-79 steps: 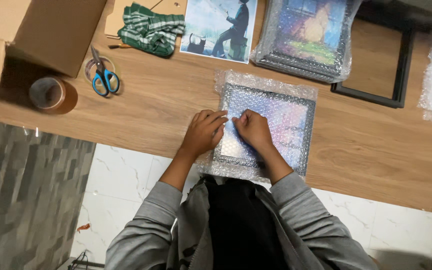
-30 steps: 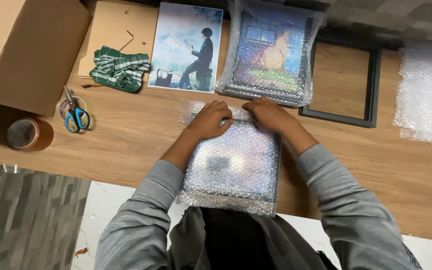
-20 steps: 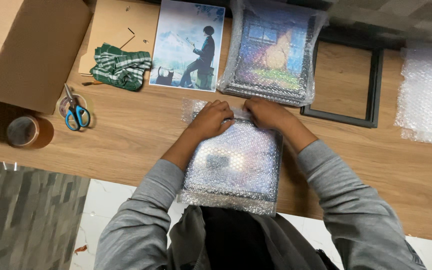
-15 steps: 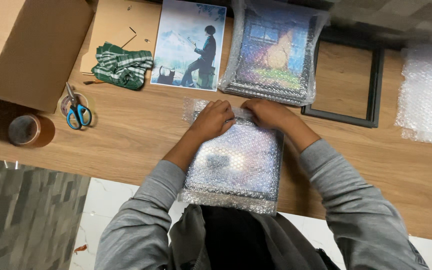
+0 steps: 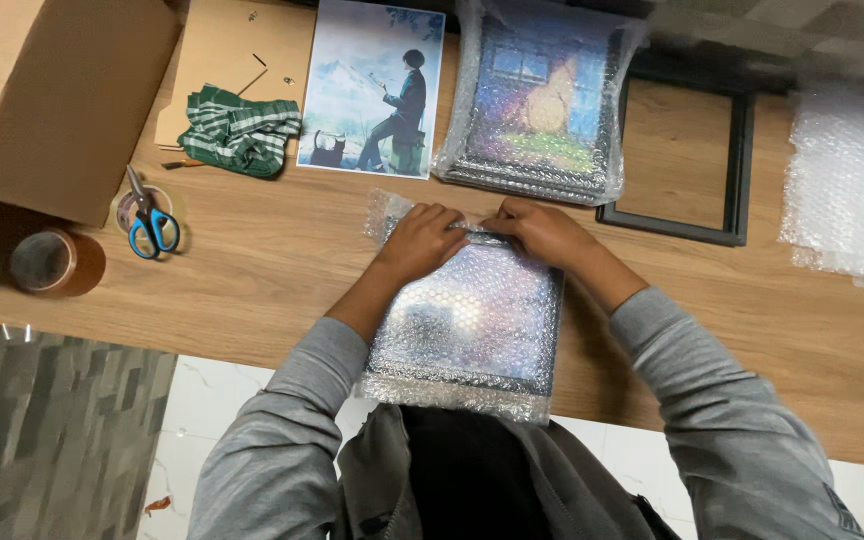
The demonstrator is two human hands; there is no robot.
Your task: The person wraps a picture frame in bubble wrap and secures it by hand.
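Bubble-wrapped frame (image 5: 472,320) sits on the wooden worktop (image 5: 272,270) right in front of the person, its long axis running away from the body, near short end hanging just over the worktop edge and far short end pointing at the pictures further back.

Going left to right: a big cardboard box (image 5: 62,100) fills the far-left corner, with a roll of brown tape (image 5: 52,262) below it near the edge. Just beside that are blue-handled scissors (image 5: 152,225) lying on another small roll. Then a crumpled green striped cloth (image 5: 240,130) on a flat piece of cardboard, and next to it an unframed print (image 5: 377,90) of a seated figure.

The left hand (image 5: 422,240) presses on the far-left corner of the wrapped frame, fingers curled over the wrap edge, so its grip is closed on the wrap there. The right hand (image 5: 542,232) is at the far-right corner, fingers pinching down on the same fold of wrap. Both hands nearly meet in the middle.

Behind the hands is another bubble-wrapped picture (image 5: 542,100), then an empty black frame (image 5: 682,155), and at far right a loose sheet of bubble wrap (image 5: 852,190).
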